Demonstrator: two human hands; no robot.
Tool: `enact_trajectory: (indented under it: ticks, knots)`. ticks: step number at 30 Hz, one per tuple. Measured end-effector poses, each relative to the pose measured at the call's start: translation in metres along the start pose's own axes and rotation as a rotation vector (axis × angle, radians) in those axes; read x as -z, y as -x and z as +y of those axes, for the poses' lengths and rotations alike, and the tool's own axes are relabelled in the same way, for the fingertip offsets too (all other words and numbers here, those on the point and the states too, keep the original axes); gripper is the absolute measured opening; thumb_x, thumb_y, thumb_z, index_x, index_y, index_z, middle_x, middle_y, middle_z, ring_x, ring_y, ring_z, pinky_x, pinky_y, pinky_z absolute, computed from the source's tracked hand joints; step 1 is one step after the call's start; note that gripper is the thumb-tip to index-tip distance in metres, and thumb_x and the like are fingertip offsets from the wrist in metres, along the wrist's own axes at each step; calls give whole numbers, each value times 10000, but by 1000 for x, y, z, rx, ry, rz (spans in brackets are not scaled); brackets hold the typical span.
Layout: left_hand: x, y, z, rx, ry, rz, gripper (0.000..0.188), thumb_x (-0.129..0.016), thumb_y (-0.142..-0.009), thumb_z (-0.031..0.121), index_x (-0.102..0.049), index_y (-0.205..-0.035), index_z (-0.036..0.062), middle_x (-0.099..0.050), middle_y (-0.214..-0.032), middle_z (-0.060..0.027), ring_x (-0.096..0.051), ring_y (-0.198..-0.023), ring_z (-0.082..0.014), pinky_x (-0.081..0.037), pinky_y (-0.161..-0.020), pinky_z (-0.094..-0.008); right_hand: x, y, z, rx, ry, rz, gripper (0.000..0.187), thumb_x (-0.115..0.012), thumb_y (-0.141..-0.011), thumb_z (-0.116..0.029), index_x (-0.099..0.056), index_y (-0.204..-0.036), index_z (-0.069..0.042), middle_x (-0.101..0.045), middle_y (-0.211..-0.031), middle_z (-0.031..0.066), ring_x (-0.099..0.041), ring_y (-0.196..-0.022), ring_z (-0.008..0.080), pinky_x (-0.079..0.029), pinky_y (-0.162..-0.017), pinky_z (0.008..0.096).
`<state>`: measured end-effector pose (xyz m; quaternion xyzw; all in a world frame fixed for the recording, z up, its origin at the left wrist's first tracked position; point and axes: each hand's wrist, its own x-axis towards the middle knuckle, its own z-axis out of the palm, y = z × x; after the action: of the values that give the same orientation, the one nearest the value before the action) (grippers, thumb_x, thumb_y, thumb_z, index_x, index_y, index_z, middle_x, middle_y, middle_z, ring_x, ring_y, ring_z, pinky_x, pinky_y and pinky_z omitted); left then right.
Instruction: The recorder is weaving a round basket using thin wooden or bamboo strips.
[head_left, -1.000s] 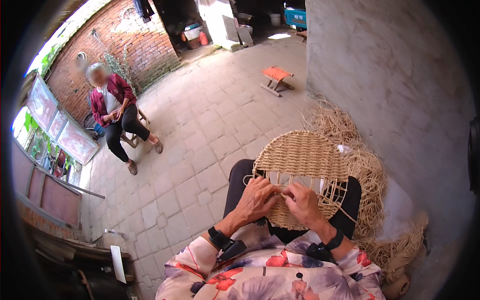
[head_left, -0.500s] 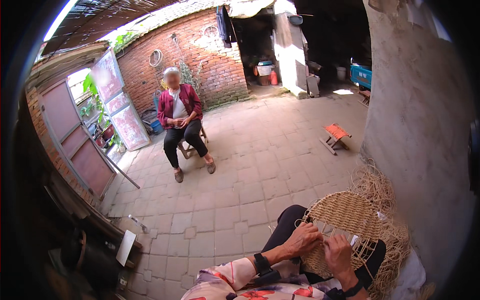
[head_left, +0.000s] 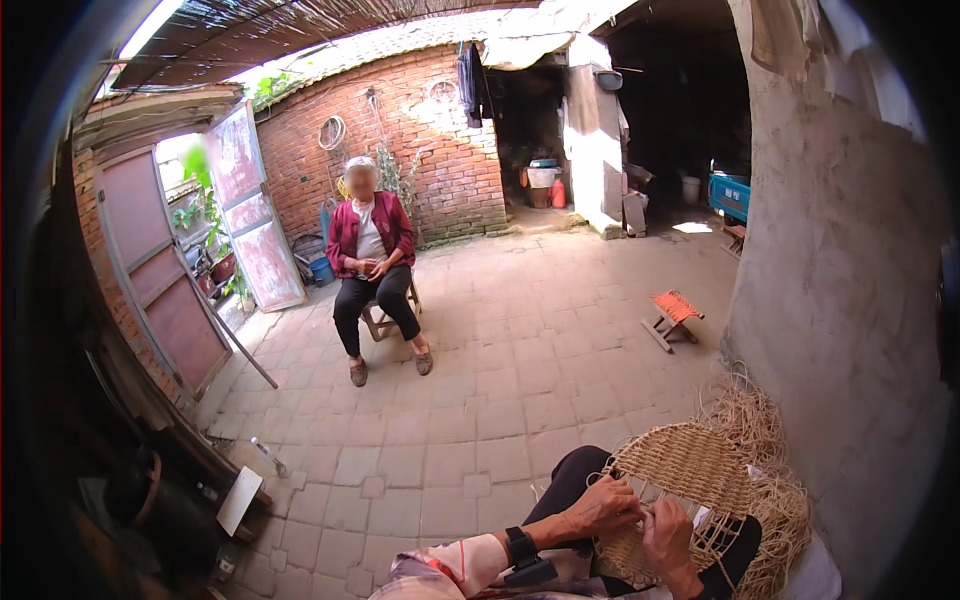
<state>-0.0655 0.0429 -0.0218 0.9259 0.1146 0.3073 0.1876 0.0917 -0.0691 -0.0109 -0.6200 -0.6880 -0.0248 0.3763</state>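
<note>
A half-open piece of tan straw weaving (head_left: 690, 462) rests on my lap, closely woven at its far part, with bare strands and gaps nearer me. My left hand (head_left: 603, 507) is closed at its left side, fingertips pinching straw cord over the gap. Close by on the right, my right hand (head_left: 667, 538) is also closed, its thumb and fingers pinched on the cord near the left fingertips. The cord between the fingers is mostly hidden. A heap of loose straw cord (head_left: 782, 515) lies beside the weaving, against the wall.
Across the paved yard a person (head_left: 370, 240) sits on a stool, hands together. A small orange-topped folding stool (head_left: 678, 306) stands ahead of the grey wall (head_left: 830, 250) on my right. A white board (head_left: 239, 500) and a clear bottle (head_left: 268, 455) are at the left.
My view has tilted up a little, so the scene sits lower in the picture. Both hands stay pinched close together at the weaving, with only slight finger movement.
</note>
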Motion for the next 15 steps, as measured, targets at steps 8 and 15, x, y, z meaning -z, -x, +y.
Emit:
enact_trajectory:
  ticks: [8, 15]
  knots:
    - [1, 0, 1, 35, 33, -93, 133, -658, -887, 251, -693, -941, 134, -601, -820, -7, -570, -850, -189, -384, -781, -359, -6, 4, 2, -83, 33, 15, 174, -629, -839, -118, -494, -767, -35, -529, -727, 166, -564, -699, 388, -442, -615, 485]
    - [-4, 1, -1, 57, 27, -102, 142, -649, -885, 259, -693, -951, 140, -607, -821, -12, -571, -849, -195, -373, -795, -360, 7, 6, -2, -99, -23, -5, 164, -650, -844, -136, -528, -795, -37, -559, -739, 159, -579, -704, 388, -448, -617, 480]
